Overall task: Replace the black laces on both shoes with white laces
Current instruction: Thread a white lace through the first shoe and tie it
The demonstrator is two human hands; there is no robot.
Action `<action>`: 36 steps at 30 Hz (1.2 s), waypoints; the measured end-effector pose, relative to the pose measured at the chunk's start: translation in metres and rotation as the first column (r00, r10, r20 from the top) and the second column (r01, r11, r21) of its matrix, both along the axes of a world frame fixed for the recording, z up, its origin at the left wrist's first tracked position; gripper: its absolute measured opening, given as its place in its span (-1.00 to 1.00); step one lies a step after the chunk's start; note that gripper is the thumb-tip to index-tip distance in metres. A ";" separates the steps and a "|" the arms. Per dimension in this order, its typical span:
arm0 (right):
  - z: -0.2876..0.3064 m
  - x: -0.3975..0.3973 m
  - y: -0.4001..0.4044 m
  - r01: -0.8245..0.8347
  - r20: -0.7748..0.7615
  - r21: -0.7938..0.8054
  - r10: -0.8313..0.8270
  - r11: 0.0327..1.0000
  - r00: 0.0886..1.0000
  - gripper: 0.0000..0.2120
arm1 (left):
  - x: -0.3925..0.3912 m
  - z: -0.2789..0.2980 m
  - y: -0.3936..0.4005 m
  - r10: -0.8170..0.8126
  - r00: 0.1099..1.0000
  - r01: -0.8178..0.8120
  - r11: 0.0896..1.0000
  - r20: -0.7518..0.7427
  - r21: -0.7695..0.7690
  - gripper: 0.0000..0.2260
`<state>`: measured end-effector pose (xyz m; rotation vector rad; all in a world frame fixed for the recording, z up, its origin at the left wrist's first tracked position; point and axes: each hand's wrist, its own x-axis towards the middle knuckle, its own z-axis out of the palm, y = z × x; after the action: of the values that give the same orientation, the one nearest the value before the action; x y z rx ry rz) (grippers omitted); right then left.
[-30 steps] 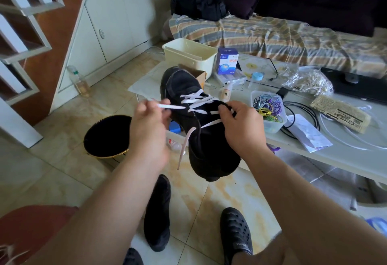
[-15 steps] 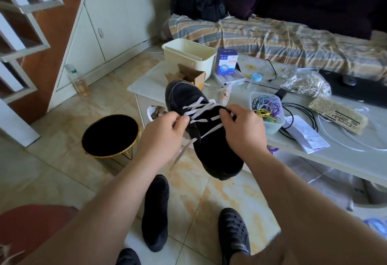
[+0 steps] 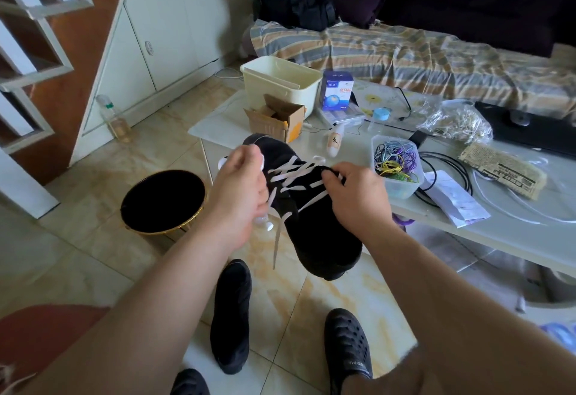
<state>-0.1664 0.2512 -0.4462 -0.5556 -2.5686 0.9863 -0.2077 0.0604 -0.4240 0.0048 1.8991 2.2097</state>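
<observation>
A black shoe [image 3: 314, 226] hangs in the air in front of me, toe pointing down toward me. A white lace [image 3: 296, 173] crosses several of its eyelets, and one loose end dangles below at the left. My left hand [image 3: 240, 195] pinches the lace at the shoe's left side near the collar. My right hand [image 3: 355, 198] grips the shoe's right edge by the eyelets, fingers curled on it. The second black shoe [image 3: 230, 316] lies on the tiled floor below, its lacing not visible from here.
A low white table [image 3: 467, 226] at right carries a cream bin [image 3: 280, 82], a cardboard box [image 3: 277, 120], a tub of coloured bands [image 3: 396, 164] and cables. A black round bin [image 3: 162, 201] stands on the floor at left. My slippered feet [image 3: 349, 351] are below.
My left hand has moved from the far left, where it had drawn the lace out, back in to the shoe's left side. The shoe has dropped lower and nearer to me.
</observation>
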 end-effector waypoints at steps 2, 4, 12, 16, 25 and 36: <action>0.002 0.000 0.003 0.039 -0.009 0.002 -0.039 0.999 0.999 -0.73 | -0.003 -0.009 -0.008 -0.104 0.988 0.026 0.842 -0.115 -0.539 -0.71; 0.005 0.000 0.009 0.071 -0.036 0.008 -0.070 0.997 0.997 -0.73 | -0.002 -0.020 -0.017 -0.278 0.958 0.085 0.518 -0.074 -0.851 -0.75; 0.005 0.001 0.018 0.099 -0.037 -0.018 -0.100 0.995 0.994 -0.75 | -0.005 -0.017 -0.021 -0.359 0.933 0.108 0.313 -0.013 -0.944 -0.62; 0.004 0.000 0.018 0.050 -0.025 -0.091 -0.052 0.995 0.998 -0.78 | -0.002 -0.004 -0.025 -0.191 0.957 -0.039 0.660 -0.217 -0.750 -0.82; 0.007 0.002 -0.001 -0.129 0.017 -0.634 0.181 0.762 0.983 -0.86 | 0.005 0.015 -0.012 -0.319 0.680 -0.276 0.723 -0.661 -0.633 -0.74; 0.012 0.007 -0.004 -0.167 0.033 -0.611 0.235 0.774 0.971 -0.86 | 0.014 0.024 -0.002 -0.201 0.855 -0.062 0.876 -0.478 -0.479 -0.70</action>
<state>-0.1590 0.2475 -0.4344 -0.4963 -2.3982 1.9390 -0.1939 0.0588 -0.3995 0.6393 2.6371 1.7293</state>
